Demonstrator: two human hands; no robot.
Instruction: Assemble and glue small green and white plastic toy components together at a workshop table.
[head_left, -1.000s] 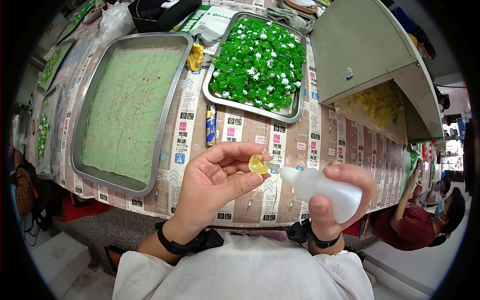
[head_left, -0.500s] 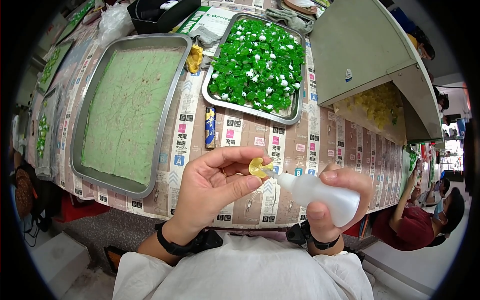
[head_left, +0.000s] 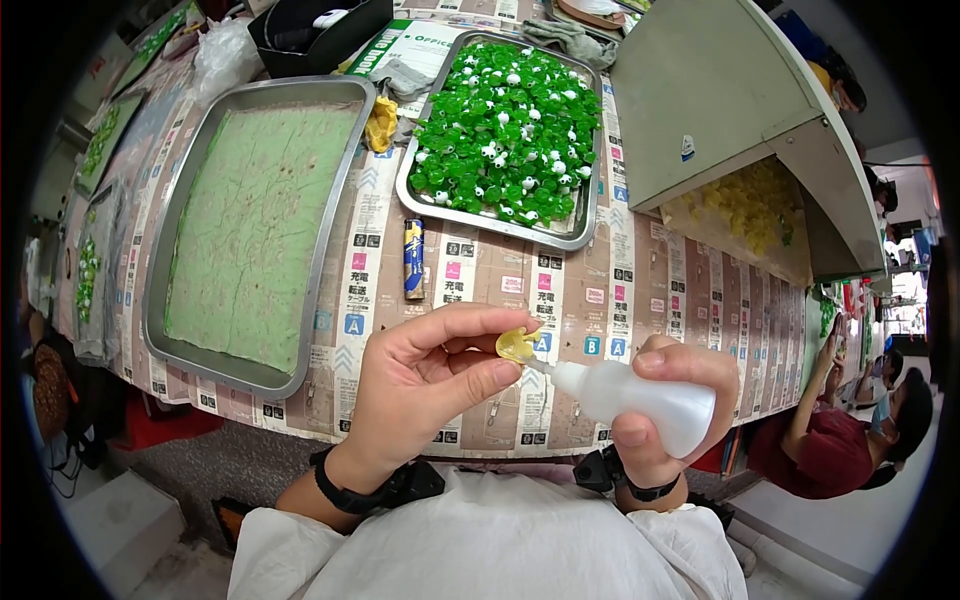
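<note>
Between the thumb and fingers of my left hand (head_left: 415,372) is a small, translucent yellow, cup-shaped plastic piece (head_left: 514,345). My right hand (head_left: 700,375) wraps round a white squeeze bottle (head_left: 655,402), tilted so its thin nozzle points left. The nozzle tip meets the lower right side of the yellow piece, or lies very close to it; whether they touch I cannot tell. Beyond my hands, a metal tray (head_left: 490,227) is heaped with green translucent pieces, several bearing white balls with black dots. Both hands are held above the patterned table covering (head_left: 470,425).
At left lies a metal tray (head_left: 341,195) lined with a green sheet (head_left: 250,230). A dark blue and gold cylinder (head_left: 413,260) stands out between the trays. To the right, a grey open-fronted box (head_left: 715,110) shelters yellow pieces (head_left: 750,205). A person in dark red (head_left: 815,455) sits far right.
The yellow piece has tipped slightly in my left fingers, and the bottle has sunk a little. The whole view has shifted slightly. Both grips stay the same.
</note>
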